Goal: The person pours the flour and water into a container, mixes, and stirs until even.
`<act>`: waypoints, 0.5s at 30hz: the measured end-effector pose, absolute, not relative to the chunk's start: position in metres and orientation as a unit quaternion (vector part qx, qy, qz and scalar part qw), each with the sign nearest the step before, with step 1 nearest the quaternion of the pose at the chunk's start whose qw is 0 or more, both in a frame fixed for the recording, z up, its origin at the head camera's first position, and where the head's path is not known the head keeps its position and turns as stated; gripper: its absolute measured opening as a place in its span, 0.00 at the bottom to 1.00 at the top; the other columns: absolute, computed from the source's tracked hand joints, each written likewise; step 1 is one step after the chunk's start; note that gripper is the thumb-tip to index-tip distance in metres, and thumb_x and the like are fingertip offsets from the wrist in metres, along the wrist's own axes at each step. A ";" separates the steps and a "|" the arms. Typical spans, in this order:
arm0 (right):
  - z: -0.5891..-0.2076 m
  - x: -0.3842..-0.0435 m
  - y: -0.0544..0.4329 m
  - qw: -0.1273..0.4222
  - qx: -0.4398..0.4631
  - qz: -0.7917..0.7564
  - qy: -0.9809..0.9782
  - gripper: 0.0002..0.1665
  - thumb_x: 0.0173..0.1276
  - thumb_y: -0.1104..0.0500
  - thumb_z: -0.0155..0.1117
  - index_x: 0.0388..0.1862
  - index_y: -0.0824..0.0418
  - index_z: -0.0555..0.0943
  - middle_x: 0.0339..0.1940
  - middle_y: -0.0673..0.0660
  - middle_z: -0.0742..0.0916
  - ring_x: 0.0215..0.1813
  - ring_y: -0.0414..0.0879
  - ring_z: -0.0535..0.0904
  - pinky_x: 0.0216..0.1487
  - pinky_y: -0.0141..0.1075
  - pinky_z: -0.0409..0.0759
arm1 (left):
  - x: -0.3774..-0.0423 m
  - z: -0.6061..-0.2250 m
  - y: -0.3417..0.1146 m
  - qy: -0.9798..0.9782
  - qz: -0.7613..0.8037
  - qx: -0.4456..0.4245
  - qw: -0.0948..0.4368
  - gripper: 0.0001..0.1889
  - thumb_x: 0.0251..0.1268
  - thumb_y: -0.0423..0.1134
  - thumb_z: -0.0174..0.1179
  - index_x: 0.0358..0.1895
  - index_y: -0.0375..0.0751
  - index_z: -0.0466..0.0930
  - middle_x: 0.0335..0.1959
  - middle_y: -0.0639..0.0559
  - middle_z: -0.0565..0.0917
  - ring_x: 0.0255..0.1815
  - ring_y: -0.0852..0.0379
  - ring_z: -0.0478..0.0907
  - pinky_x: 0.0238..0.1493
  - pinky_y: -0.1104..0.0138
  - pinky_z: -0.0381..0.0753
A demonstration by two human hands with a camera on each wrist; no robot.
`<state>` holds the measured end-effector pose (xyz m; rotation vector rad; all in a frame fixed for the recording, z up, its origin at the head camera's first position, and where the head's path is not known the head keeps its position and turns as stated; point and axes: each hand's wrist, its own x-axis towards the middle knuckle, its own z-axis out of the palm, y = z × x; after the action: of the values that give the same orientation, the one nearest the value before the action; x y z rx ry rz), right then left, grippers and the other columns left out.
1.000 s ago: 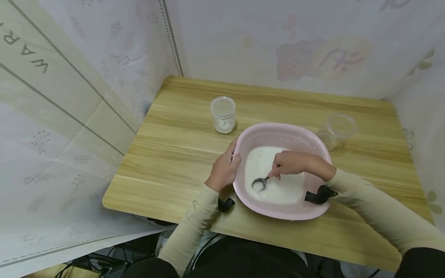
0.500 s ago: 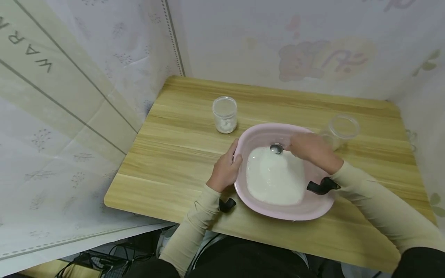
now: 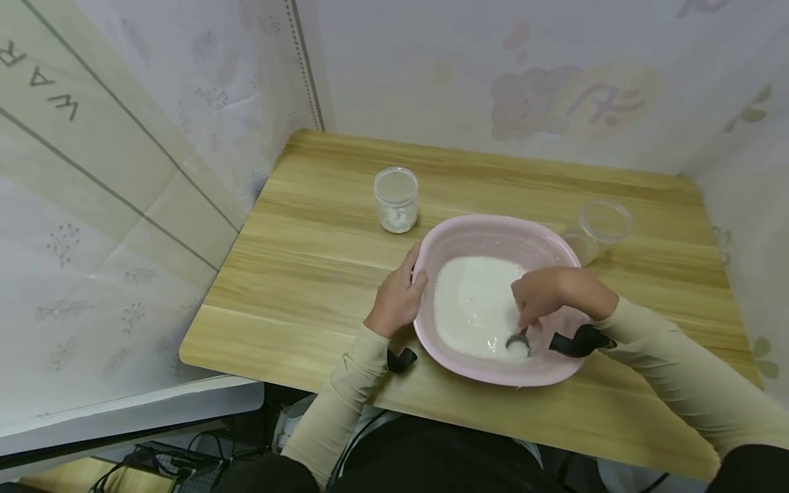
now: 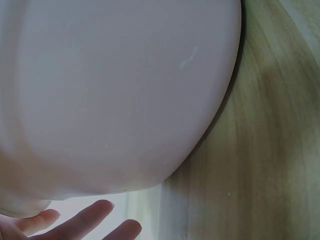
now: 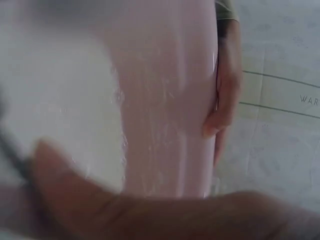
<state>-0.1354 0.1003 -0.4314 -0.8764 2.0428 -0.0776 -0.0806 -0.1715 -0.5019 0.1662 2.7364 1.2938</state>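
Note:
A pink plastic basin (image 3: 490, 241) stands on the table, holding milky white liquid (image 3: 471, 301). My left hand (image 3: 396, 300) grips its left rim, thumb over the edge; in the left wrist view its fingertips (image 4: 82, 220) show beyond the basin's outer side (image 4: 125, 100). Over the basin's right half, my right hand (image 3: 555, 291) holds a metal spoon (image 3: 518, 342) by the handle. The spoon's bowl is at the liquid, toward the basin's near right side. Blurred in the right wrist view, the right hand (image 5: 95, 205) crosses the bottom, with the spoon's dark handle (image 5: 12, 155) at left.
A clear jar (image 3: 396, 198) with white lumps inside stands behind the basin to the left. Close behind the basin's right rim is another clear jar (image 3: 599, 227). Both are on the wooden table (image 3: 296, 274). Patterned white sheets (image 3: 431, 68) hang around it.
My right hand has swept the spoon from the left of the liquid, round the far side, to the near right. The left hand keeps its place on the rim.

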 end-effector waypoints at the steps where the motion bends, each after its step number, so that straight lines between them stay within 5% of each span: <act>1: -0.436 -0.136 0.098 0.449 -0.360 -0.056 0.816 0.21 0.71 0.52 0.68 0.18 0.60 0.87 0.21 0.51 0.88 0.20 0.37 0.63 0.26 0.27 0.62 | -0.081 -0.501 -0.172 0.901 0.427 0.056 0.055 0.34 0.81 0.47 0.40 0.86 0.48 0.51 0.72 0.37 0.77 0.55 0.37 0.85 0.59 0.44 0.82; 9: -0.463 -0.141 0.079 0.387 -0.367 -0.154 0.832 0.21 0.76 0.50 0.64 0.24 0.57 0.88 0.29 0.51 0.90 0.22 0.37 0.61 0.29 0.29 0.63 | -0.080 -0.501 -0.172 0.899 0.430 0.059 0.056 0.34 0.81 0.47 0.40 0.86 0.46 0.51 0.71 0.36 0.78 0.52 0.37 0.86 0.56 0.44 0.83; 15: -0.471 -0.151 0.075 0.218 -0.343 -0.164 0.899 0.20 0.78 0.52 0.63 0.26 0.59 0.89 0.26 0.50 0.89 0.24 0.38 0.72 0.31 0.33 0.72 | -0.080 -0.502 -0.172 0.900 0.431 0.050 0.053 0.34 0.80 0.48 0.40 0.86 0.47 0.52 0.72 0.35 0.77 0.54 0.36 0.85 0.57 0.43 0.83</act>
<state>-0.1508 0.0751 -0.4714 -0.9509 2.4875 -0.4550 -0.0804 -0.1717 -0.5017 0.1518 2.7340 1.3085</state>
